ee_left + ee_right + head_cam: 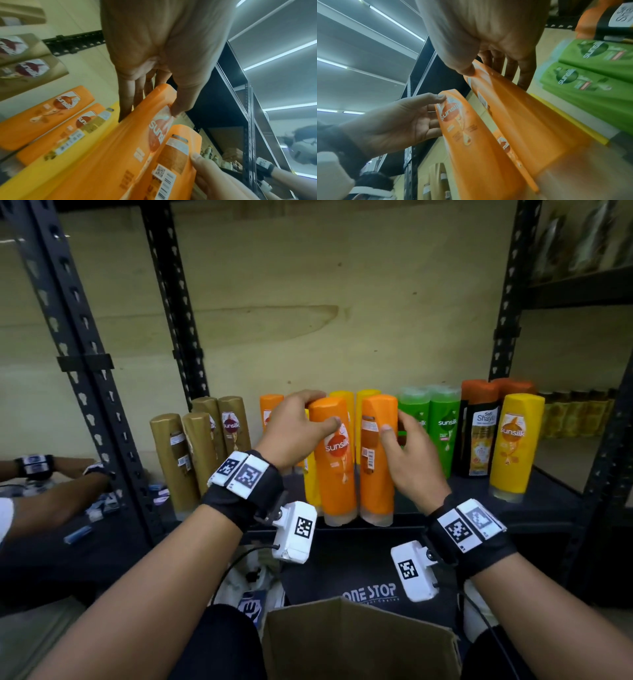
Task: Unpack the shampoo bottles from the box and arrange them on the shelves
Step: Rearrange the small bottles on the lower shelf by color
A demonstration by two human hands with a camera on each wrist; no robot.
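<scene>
Two orange Sunsilk bottles stand side by side at the front edge of the black shelf (548, 501). My left hand (323, 410) grips the top of the left orange bottle (337, 460), thumb on its front label, fingers behind. My right hand (395, 422) holds the right orange bottle (376, 460) near its top, thumb on the back label, which faces me. In the left wrist view my left hand (150, 108) clasps that left bottle (120, 148). In the right wrist view my right hand (494, 77) pinches the right bottle (530, 128). The open cardboard box (356, 642) sits below.
Gold bottles (178, 460) stand at the left. More orange and yellow ones stand behind the held pair, with green bottles (443, 426), a dark bottle (479, 433) and a yellow bottle (517, 446) to the right. Another person's arms (51, 474) work beyond the black upright (85, 371).
</scene>
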